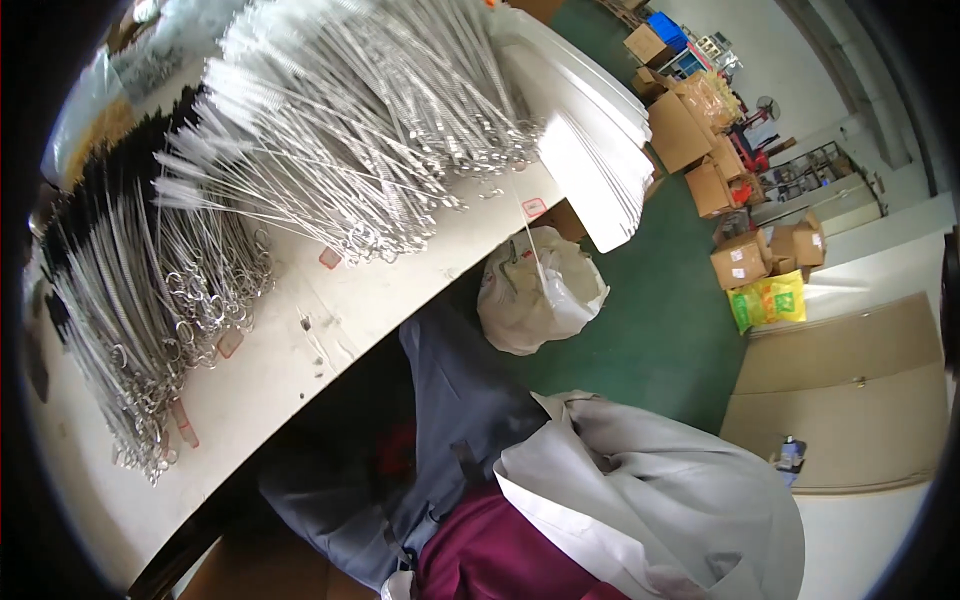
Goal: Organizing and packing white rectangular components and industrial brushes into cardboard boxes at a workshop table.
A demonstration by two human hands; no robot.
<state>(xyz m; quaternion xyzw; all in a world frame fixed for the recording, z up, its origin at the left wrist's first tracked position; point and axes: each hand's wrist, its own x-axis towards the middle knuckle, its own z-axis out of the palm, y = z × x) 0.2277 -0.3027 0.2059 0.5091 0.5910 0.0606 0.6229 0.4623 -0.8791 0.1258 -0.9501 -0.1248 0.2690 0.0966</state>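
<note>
Both hands are out of sight, so I cannot tell whether their fingers are open, closed or gripping anything. Nearest to where they would be are the person's light grey jacket (690,470), hanging open over a maroon top (500,550), and dark blue-grey cloth (470,390) over the legs. Beside the legs runs the pale bench (310,300), slanting across the view, with wire-stemmed brushes lying on it in 2 main heaps. White-bristled brushes (370,110) form the larger heap, their looped ends toward the bench's near edge; black-bristled brushes (110,260) lie to the left, rings bunched at their lower ends. At least 3 small red-edged labels (330,258) sit along the bench. White sheets (600,190) are fanned at its far end, and a white plastic bag (540,295) is just beside its edge. Farther off, cardboard boxes (683,130) and a yellow-green bag (768,300) stand by the green floor (650,340). At the dim, curved upper left, there seems to be clear plastic wrapping (90,110).
</note>
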